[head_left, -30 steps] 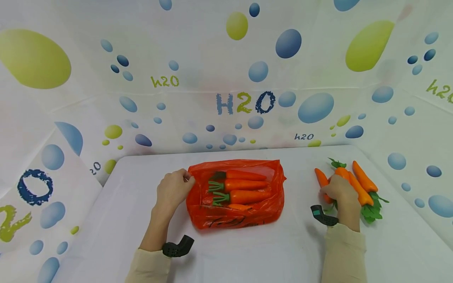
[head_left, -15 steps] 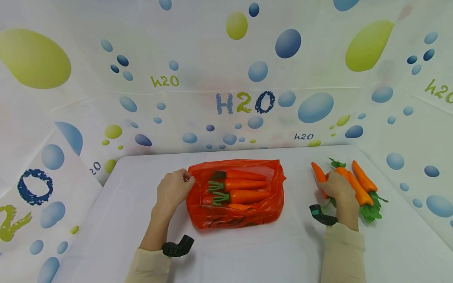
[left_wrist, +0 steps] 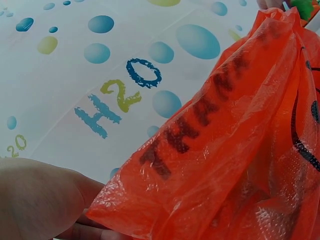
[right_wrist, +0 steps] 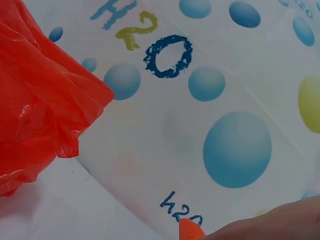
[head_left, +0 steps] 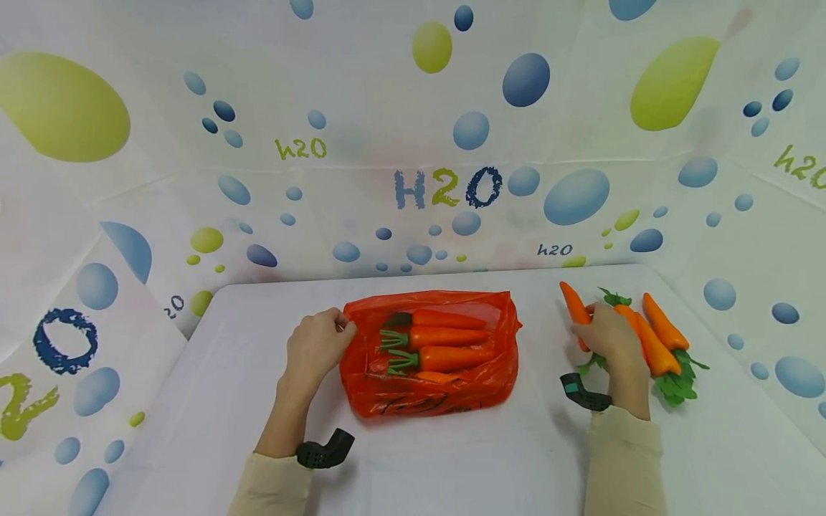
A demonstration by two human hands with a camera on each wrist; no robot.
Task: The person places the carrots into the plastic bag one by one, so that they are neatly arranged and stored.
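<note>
My left hand (head_left: 316,347) pinches the left edge of a red plastic bag (head_left: 358,390); the left wrist view also shows this bag (left_wrist: 200,165) with dark lettering by the thumb. Several carrots (head_left: 448,337) with green tops lie inside it, pointing right. On the right, my right hand (head_left: 609,340) grips a carrot (head_left: 573,302), tip pointing up and left, leaves showing below the fingers. Only this carrot's orange tip (right_wrist: 190,230) shows beside the hand in the right wrist view.
Several loose carrots (head_left: 665,322) with leafy tops (head_left: 676,387) lie on the white table (head_left: 439,466), just right of my right hand. A patterned white sheet (head_left: 361,86) hangs behind and at the sides.
My right hand has drawn the gripped carrot up and leftward, apart from the loose ones. The left hand and the bag have stayed in place.
</note>
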